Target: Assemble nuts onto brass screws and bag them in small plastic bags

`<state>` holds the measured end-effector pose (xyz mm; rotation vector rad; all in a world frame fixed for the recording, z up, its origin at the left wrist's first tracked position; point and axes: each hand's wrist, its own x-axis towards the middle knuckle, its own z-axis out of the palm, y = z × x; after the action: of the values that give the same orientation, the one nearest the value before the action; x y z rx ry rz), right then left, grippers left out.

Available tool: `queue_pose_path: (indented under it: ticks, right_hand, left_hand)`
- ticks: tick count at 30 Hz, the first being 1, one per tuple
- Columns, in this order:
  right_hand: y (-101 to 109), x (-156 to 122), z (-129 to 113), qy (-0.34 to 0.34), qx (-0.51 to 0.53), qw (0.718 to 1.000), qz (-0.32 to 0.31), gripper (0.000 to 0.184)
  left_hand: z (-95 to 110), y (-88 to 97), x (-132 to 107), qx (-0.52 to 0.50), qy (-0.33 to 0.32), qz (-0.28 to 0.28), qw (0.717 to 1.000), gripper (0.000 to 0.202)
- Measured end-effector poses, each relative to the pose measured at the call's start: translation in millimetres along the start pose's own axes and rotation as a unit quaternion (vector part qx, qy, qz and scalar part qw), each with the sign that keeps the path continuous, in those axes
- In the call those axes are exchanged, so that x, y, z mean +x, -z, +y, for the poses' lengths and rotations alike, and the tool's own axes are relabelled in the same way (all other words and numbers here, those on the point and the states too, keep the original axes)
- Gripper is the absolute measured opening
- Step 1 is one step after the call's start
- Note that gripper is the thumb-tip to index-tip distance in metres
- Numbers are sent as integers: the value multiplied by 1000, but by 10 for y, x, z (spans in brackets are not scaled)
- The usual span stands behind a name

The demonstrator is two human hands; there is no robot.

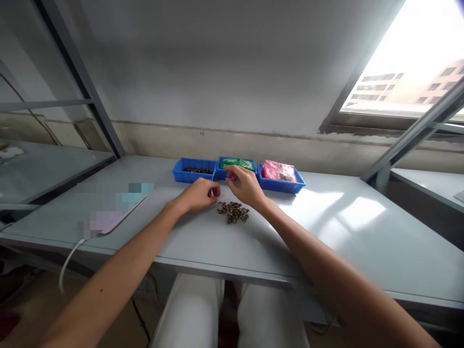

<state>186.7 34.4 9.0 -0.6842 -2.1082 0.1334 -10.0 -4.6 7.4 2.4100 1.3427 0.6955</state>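
- Nearest you, below both hands: your legs in smooth, pale cloth trousers (197,309), under the straight front edge of the flat grey table (217,253).
- Left of your left forearm: a slim, flat object (119,208), its detail masked by pixelation, with a round white cable (66,266) curving down over the table edge.
- Between your hands and slightly nearer to you: the loose heap of small metal pieces (234,212), brass-brown, glinting and irregular, lying directly on the table; their exact form is too small to tell.
- Your left hand (201,195), just left of the heap: fingers curled inward toward the thumb, close above the table. Whether a piece sits between the fingertips cannot be told.
- Your right hand (246,185), just beyond the heap: raised and arched, fingers bent, apart from your left. Whether it grips anything cannot be told.
- Beyond your hands: three oblong blue plastic bins in a row. The left bin (186,177) bears small dark pieces (198,170); the middle bin (220,174), partly behind your right hand, green film packets (244,164); the right bin (281,186), crinkled, glossy pink packets (277,170).
- Farthest: a matte painted wall (217,72), its lower band rough and stained, and, to the right, a metal-framed window (398,82).
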Motion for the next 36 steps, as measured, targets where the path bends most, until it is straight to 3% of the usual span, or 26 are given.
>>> queue_pose_path:
  ticks: [6,11,17,23,36]
  right_hand:
    - [233,-366,132,-3,-53,997,-61,25]
    - [253,-481,212,-94,-24,994,-50,21]
    - [230,-459,139,-110,-12,991,-73,19]
    - [222,-470,135,-121,2,990,-74,19]
    - [279,-468,125,-140,13,988,-66,19]
  left_hand:
    - [96,52,9,-21,27,68,997,6]
    - [126,124,12,-180,54,106,976,16]
    - [159,188,-2,-437,45,115,891,25]
    - [188,245,-24,-551,57,114,825,21]
    - [181,233,-30,-567,43,91,817,19]
